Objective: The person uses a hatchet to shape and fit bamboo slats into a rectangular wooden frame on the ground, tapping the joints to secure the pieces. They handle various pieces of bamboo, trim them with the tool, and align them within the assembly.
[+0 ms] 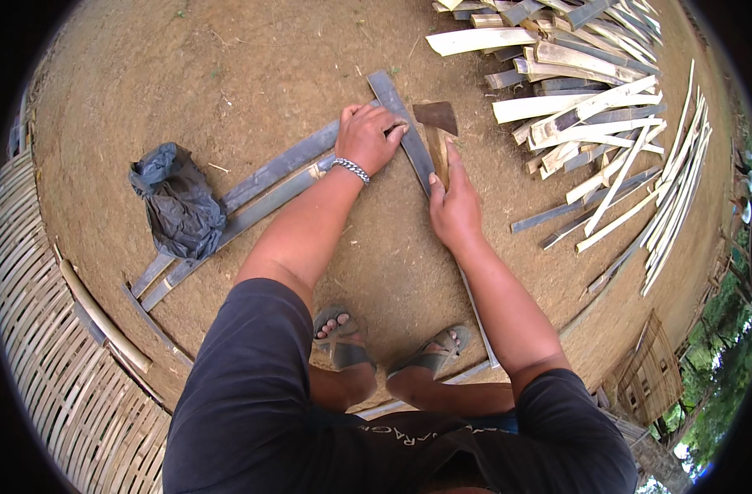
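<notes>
My right hand (457, 206) is wrapped round the wooden handle of a hatchet (436, 118). Its dark, rusty head lies just right of a long bamboo slat (415, 144). At the spot where this slat meets two other slats, my left hand (369, 137) rests with thumb and fingers pinched together; what they grip is too small to make out. The two slats (289, 160) run from under my left hand toward the lower left, on the ground. A crumpled black plastic bag (178, 202) lies across them.
Split bamboo pieces (578, 62) are heaped at the far right, with thin bamboo sticks (679, 206) beside them. A woven bamboo panel (55, 329) lies at the left, edged by a bamboo pole (104, 317). My sandalled feet (343, 333) stand on bare earth between the slats.
</notes>
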`<state>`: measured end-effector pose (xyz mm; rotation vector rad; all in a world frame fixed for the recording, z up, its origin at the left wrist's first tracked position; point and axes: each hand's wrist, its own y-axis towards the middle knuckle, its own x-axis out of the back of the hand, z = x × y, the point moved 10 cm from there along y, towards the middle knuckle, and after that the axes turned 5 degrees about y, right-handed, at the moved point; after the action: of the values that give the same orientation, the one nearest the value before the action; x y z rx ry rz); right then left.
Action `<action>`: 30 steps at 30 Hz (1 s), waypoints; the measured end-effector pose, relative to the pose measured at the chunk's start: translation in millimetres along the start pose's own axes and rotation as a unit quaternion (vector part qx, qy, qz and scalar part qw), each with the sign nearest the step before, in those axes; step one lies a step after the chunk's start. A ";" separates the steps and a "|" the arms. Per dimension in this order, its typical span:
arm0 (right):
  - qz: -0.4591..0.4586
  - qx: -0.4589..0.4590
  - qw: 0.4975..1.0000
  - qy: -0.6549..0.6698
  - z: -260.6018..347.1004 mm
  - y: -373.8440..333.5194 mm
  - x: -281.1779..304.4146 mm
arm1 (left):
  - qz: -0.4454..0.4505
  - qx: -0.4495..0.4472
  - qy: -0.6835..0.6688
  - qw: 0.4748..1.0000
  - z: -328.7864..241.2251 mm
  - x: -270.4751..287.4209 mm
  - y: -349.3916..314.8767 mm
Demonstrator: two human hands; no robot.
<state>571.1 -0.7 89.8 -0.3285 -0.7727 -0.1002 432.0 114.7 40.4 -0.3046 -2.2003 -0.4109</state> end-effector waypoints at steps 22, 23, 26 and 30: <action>0.007 -0.142 0.990 -0.025 -35.7 29.8 -18.0 | 0.081 -0.055 0.081 0.992 10.0 13.9 5.6; 0.008 -0.140 0.990 -0.025 -34.1 30.4 -17.0 | 0.108 -0.065 0.127 0.984 7.5 9.4 5.4; 0.004 -0.139 0.990 -0.024 -37.4 31.3 -19.0 | 0.181 -0.031 0.211 0.960 7.4 -3.7 5.7; -0.002 -0.140 0.990 -0.009 -41.1 30.6 -19.6 | 0.218 0.036 0.257 0.941 2.4 -11.7 2.4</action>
<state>590.9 14.1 40.9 -0.5962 -0.7786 -0.2100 438.3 116.9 30.2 -0.5610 -1.5749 -0.1383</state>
